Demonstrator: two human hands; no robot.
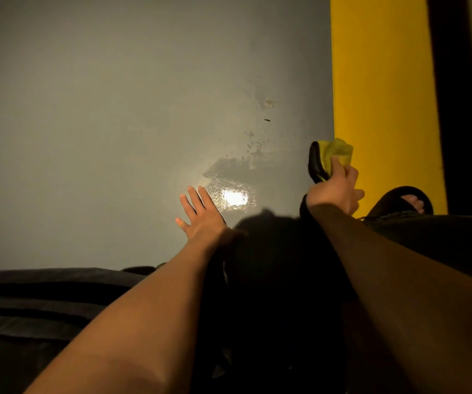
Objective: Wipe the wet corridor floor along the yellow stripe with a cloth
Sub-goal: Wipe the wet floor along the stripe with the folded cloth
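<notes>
Yellow-green cloth (338,153), crumpled and unlabelled, is gripped with a black strip by the right hand (334,191) beside the yellow stripe (382,95). The left hand (200,214) is spread flat, fingers straight, on the grey floor (115,123) near a shiny wet patch (235,191).

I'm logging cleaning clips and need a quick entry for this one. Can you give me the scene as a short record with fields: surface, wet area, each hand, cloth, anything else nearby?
surface: grey floor, with the yellow stripe along its right side
wet area: puddle with droplets beyond it, left of the stripe
left hand: fingers spread, flat on the floor beside the puddle
right hand: grips the cloth and a dark item, which I cannot identify
cloth: yellow-green, bunched, at the stripe's edge
nearby: sandalled foot on the stripe
</notes>
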